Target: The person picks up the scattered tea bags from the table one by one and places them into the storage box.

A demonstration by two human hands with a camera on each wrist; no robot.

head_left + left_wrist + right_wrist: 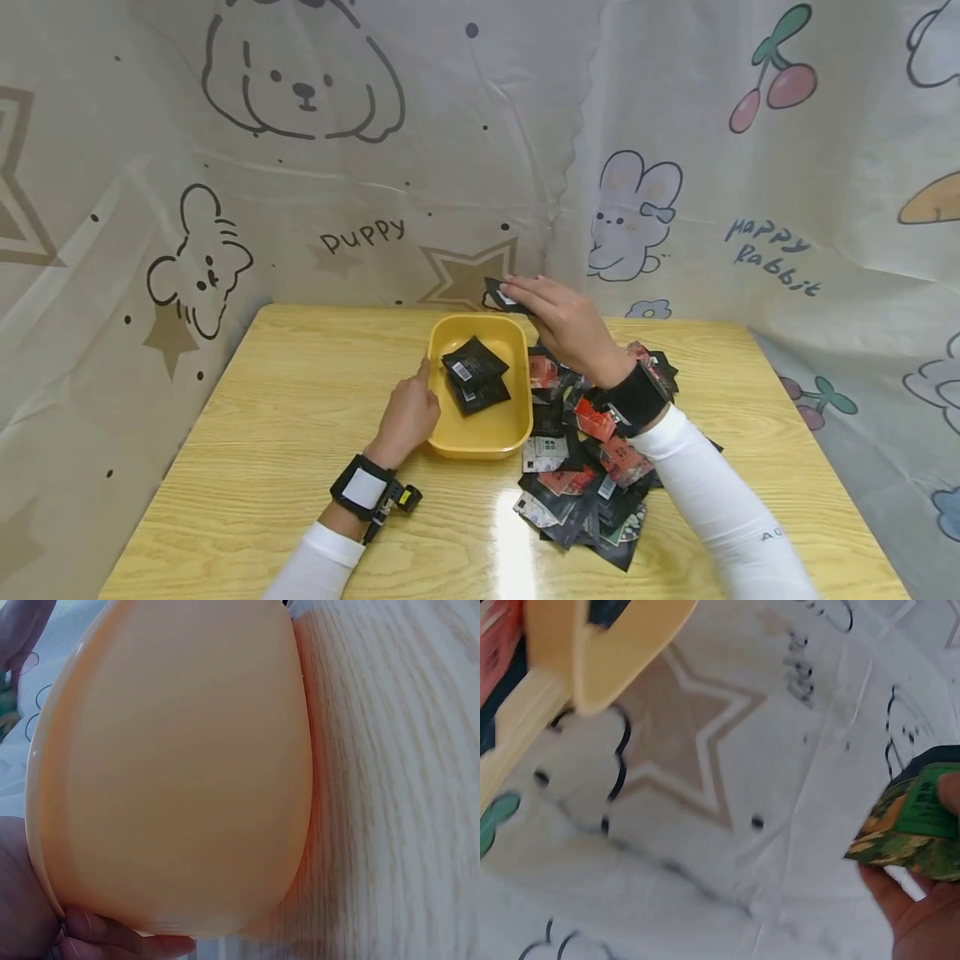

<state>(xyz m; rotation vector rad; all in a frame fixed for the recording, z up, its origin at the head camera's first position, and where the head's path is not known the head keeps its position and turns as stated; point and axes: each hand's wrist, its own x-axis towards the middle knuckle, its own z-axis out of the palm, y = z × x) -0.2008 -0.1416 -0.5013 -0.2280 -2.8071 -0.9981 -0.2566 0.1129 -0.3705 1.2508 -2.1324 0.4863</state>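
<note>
The left hand grips the left side of a yellow plastic tub. In the left wrist view its fingers bend round the tub's wall. Inside lie two black packets, one overlapping the other, each with a small white label. Raised above the tub's far right corner, the right hand pinches another small flat packet. Its dark back shows in the head view; from the right wrist, the same packet shows a green panel and a patterned green-brown front, with the thumb on it.
A loose pile of packets, black with red, white and green labels, spreads right of the tub, partly under the right forearm. Everything stands on a wood-grain table. A printed cloth hangs behind the far edge.
</note>
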